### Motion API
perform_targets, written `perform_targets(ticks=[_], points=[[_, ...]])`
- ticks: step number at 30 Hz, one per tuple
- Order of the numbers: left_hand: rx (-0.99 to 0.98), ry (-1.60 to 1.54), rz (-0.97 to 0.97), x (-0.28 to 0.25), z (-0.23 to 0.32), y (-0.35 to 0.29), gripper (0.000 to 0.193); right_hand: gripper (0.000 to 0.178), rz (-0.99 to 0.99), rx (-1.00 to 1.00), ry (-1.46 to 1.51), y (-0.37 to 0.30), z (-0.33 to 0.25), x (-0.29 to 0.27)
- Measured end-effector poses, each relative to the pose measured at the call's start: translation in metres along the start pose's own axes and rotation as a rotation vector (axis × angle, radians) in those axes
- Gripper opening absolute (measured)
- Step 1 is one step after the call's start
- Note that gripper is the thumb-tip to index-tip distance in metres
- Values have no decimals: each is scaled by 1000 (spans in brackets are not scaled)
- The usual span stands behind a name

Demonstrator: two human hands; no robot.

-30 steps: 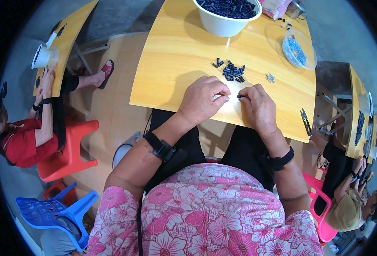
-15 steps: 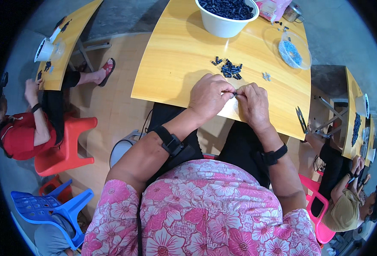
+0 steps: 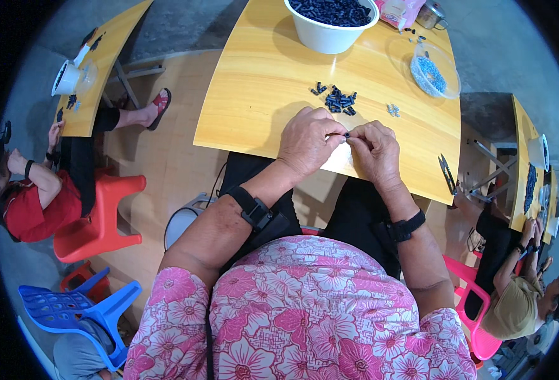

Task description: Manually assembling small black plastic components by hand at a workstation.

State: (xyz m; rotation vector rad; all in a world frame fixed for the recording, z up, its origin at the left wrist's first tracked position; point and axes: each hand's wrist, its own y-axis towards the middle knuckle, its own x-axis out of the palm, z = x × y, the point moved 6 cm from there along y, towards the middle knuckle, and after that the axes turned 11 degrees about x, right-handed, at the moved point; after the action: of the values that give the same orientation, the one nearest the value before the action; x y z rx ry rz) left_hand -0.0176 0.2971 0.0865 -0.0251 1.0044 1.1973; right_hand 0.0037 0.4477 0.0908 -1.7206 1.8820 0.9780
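Over the near edge of the table, my left hand [image 3: 310,140] and my right hand [image 3: 374,149] meet, fingertips pinched together. Between them is a small black tubular piece [image 3: 346,135], its open end showing; fingers cover the rest. My left thumb and forefinger grip it, and my right fingertips press at its other side. Just beyond my hands lies a loose pile of similar black pieces [image 3: 339,101]. To the right of that pile sits a little group of small clear pieces [image 3: 393,110].
A white tub [image 3: 323,39] full of black pieces stands at the back. Right of it are a pink bag [image 3: 398,12], a metal cup [image 3: 430,15] and a clear bowl [image 3: 447,88] of blue bits. Black snips [image 3: 446,174] lie at the right edge. Other people sit at side tables.
My right fingertips have shifted slightly on the black piece, which now shows its open end. At the left, a person has raised a hand toward the head.
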Motion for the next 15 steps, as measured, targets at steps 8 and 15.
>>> perform_targets(ticks=[8,15], points=[[-47,-28,-21,-1,0,0,10,9,9,-30,120,1,6,-1],[0,-125,9,-4,2,2,16,10,-59,27,248,-4,7,-1]])
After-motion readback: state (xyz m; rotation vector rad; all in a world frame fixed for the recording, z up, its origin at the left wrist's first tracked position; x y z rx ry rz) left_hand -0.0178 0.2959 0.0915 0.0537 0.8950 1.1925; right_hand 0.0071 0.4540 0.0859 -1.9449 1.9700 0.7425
